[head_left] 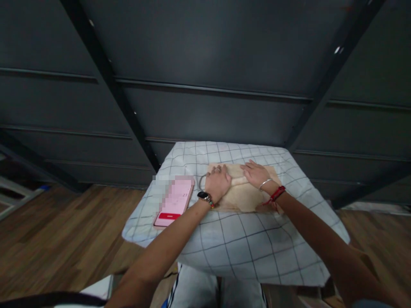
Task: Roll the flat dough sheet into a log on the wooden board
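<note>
A flat tan sheet [272, 172], with a paler beige layer [242, 197] on top that has an uneven lower edge, lies on the table. A raised pale fold [238, 181] crosses its middle. On the left side of the sheet rests my left hand [218, 182], palm down, fingers pointing away from me and partly bent. My right hand [256, 174] lies flat on the upper right part, its fingers stretched to the left, touching the layer near the fold. Beside my left hand a thin grey loop [201, 182] shows; the rest of it is hidden.
A pink-edged phone [178, 199] with a lit screen and a red bar lies left of the sheet. White checked cloth [237, 248] covers the small table. Behind it stands a dark panelled wall [212, 115]. The floor [96, 222] is wood-patterned.
</note>
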The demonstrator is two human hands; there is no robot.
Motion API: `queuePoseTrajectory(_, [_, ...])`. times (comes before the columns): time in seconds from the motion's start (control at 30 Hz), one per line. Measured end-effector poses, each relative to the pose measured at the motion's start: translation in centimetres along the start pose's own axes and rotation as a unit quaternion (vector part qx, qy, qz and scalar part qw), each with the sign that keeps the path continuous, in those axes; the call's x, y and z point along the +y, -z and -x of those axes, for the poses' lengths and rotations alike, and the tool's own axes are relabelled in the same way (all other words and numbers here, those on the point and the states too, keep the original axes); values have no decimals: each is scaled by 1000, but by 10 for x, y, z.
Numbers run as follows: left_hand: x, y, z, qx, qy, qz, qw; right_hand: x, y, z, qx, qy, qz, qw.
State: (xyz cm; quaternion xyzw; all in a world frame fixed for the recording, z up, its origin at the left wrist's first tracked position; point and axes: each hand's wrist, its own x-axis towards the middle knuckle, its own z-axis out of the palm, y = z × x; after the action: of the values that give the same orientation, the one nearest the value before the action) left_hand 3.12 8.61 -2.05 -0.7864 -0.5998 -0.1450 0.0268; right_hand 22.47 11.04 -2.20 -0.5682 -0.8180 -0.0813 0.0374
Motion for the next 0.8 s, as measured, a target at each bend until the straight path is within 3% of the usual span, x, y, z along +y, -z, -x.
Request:
queuePoseTrajectory(0.3, [-15, -3, -37, -135, -7, 35, 990, 17, -3, -39, -133, 53, -63, 988])
queuePoseTrajectory(0.47, [-15, -1, -49, -120, 8, 6, 993, 14, -2, -52, -148, -28, -96, 984])
queuePoseTrajectory(0.8, [-25, -2, -79, -94, 13, -30, 995, 11, -3, -82, -144, -89, -85, 982])
